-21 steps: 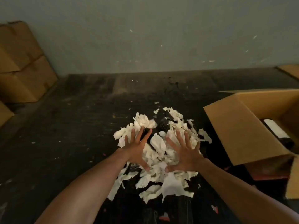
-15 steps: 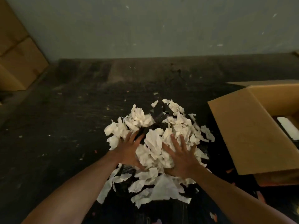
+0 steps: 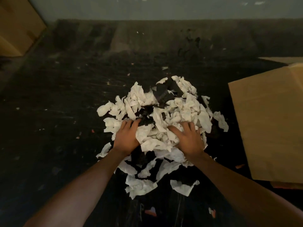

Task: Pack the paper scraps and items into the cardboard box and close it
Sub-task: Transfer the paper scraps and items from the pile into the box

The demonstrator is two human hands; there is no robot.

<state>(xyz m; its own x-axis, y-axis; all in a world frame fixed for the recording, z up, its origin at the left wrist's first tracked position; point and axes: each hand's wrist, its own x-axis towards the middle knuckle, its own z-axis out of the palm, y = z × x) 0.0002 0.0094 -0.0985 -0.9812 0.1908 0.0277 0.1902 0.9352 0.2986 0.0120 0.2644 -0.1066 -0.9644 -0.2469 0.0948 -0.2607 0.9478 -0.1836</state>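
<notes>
Resting on a heap of white paper scraps (image 3: 165, 122), both hands are in the middle of the frame, a little below the centre. The left hand (image 3: 127, 138) lies palm down on the left side of the heap, its fingers (image 3: 129, 124) curled forward into the crumpled paper, closing loosely on the scraps under them. The right hand (image 3: 189, 139) lies palm down on the right side of the heap, its fingers spread and bent a little, pressing on the paper; I cannot tell if it really grips any piece. The two hands are near each other but apart, with a mound of scraps between them.

The heap sits on a dark floor (image 3: 65, 112) that is marked with scratches and small bits of litter. Some dark pieces (image 3: 164, 94) show among the white paper, in the upper part of the heap and also near the wrists. A few loose scraps lie toward the bottom of the frame, between the two forearms.

At the right edge of the frame stands the cardboard box (image 3: 268, 122); only its brown outer side and a part of a flap are visible, and its inside is out of view. It is near the heap but not touching it. In the upper left corner is another brown carton (image 3: 18, 25), against a pale wall (image 3: 147, 7).
</notes>
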